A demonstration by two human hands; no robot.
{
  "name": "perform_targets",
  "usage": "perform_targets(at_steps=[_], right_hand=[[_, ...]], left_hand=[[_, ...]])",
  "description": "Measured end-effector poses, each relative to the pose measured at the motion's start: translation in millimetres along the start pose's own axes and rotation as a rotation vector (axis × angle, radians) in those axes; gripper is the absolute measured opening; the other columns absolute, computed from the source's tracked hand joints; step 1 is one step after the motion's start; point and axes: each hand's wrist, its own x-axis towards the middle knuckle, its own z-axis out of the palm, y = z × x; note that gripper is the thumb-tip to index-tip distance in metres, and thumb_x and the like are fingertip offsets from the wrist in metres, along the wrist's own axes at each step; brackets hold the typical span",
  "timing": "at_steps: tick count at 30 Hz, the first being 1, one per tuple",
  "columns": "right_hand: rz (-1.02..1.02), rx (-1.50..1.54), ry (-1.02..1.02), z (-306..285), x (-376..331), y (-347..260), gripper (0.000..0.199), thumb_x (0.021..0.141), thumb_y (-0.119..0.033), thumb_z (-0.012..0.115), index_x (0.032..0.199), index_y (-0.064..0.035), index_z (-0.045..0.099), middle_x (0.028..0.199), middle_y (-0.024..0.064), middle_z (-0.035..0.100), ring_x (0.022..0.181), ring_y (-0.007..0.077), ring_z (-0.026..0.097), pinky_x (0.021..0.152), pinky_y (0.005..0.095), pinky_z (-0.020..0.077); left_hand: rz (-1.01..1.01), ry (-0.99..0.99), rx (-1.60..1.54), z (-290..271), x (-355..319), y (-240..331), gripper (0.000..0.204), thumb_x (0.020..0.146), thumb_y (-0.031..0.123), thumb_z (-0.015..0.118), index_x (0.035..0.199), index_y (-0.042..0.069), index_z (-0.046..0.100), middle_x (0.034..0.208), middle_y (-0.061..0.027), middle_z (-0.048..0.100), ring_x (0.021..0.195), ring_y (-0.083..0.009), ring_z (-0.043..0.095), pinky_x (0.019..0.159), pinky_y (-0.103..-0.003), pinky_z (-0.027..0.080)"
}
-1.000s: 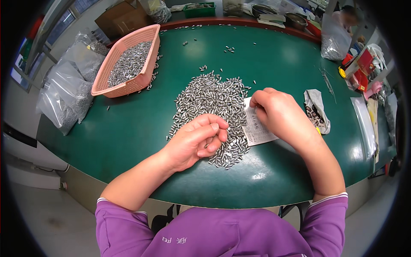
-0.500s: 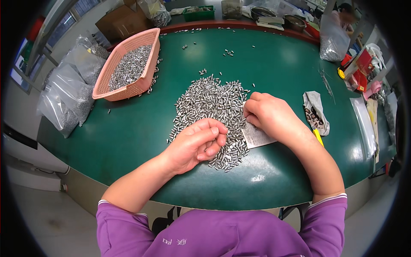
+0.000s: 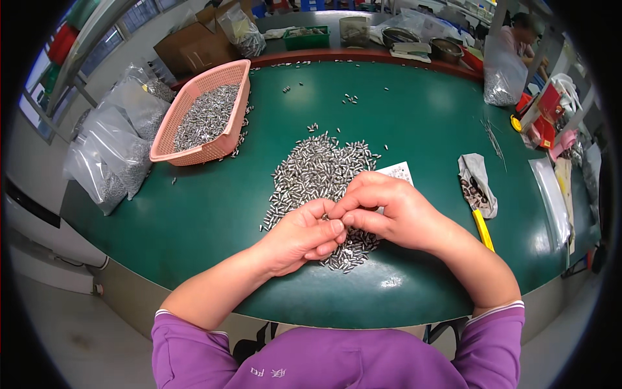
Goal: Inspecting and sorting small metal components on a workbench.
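A heap of small silver metal pins (image 3: 314, 170) lies on the green table in front of me. Over its near part, my left hand (image 3: 297, 238) is closed, thumb and fingers pinched together. My right hand (image 3: 403, 211) meets it there, its thumb and forefinger pinched against the left fingertips. Whatever sits between the fingers is too small and covered to make out. A white card with dark specks (image 3: 397, 171) lies at the heap's right side, mostly hidden beneath my right hand.
A pink plastic basket (image 3: 165, 155) of similar pins stands at left, beside clear bags of pins (image 3: 97, 172). To the right lie a pale cloth pouch (image 3: 476, 170), a yellow-handled tool (image 3: 482, 228) and thin wires (image 3: 495, 144). Another person (image 3: 521, 35) sits at the far right.
My right hand has moved left and nearer, from the card to my left fingertips. More of the card's far corner now shows. The whole view has shifted slightly.
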Motion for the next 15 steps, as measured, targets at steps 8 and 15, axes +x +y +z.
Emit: perform_targets(at_steps=[8,15], right_hand=[[0.237,-0.468,-0.079,-18.8,-10.1,19.0,0.013,0.074,-0.005,0.068,0.086,-0.006,0.064,0.084,0.0096,0.06,0.077,0.0286,0.06,0.069,0.0377,0.0493],[0.197,-0.572,-0.09,-17.0,-12.4,22.4,0.011,0.074,-0.009,0.068,0.081,-0.0038,0.061,0.079,0.0119,0.062,0.077,0.0316,0.061,0.069,0.0406,0.0491]], left_hand=[[0.007,0.106,-0.078,6.4,0.7,1.9,0.022,0.101,0.019,0.038,0.103,0.004,0.054,0.082,-0.0082,0.054,0.049,-0.0067,0.035,0.042,-0.019,0.027],[0.011,0.043,-0.104,0.5,-0.2,1.2,0.023,0.099,0.019,0.041,0.103,0.0,0.054,0.085,-0.0076,0.055,0.058,-0.009,0.041,0.045,-0.02,0.03]])
